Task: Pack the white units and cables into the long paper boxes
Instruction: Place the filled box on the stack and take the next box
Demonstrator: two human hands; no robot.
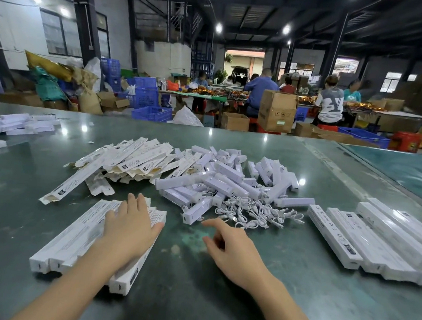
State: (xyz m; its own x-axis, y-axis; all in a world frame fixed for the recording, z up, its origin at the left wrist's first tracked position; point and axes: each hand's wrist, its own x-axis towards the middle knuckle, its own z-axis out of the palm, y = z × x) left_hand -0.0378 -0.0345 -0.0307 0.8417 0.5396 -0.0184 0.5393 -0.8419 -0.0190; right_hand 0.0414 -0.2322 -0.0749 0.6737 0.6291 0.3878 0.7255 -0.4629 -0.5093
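While slanted far-right, boxes flat.

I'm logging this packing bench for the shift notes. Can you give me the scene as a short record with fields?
surface: green table
left hand: left hand rests flat on the row of boxes near the person
right hand: right hand hovers loosely open, holds nothing, forefinger toward the cables
cables: white cables heaped in front of the units
units: white units piled mid-table
flat boxes: unfolded paper boxes heaped left of the units
right side: second row of boxes
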